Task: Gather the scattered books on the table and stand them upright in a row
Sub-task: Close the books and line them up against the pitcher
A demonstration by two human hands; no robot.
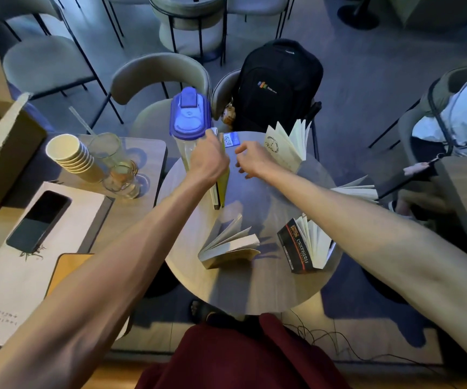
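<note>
Looking down through the head view, we have our left hand on top of two upright books, a white book and a yellow book, standing side by side against the pitcher. Our left fingers curl over their top edges, though how firmly they pinch we cannot tell. Our right hand hovers just beside them, fingers loosely spread and holding nothing.

Four books wait beyond our right fingertips on the round table. A cream book stands fanned open just to the right of that hand. A tan book lies splayed open nearer our body, a black book stands fanned to its right, and a fourth book shows only its pages past our right forearm.

These look like light paperbacks with limp covers, so we judge they will flop open and slide on the smooth top unless squeezed shut. We would best close each one first, then grip across both covers near the spine, and set it flush against the yellow book so the row props itself.
</note>
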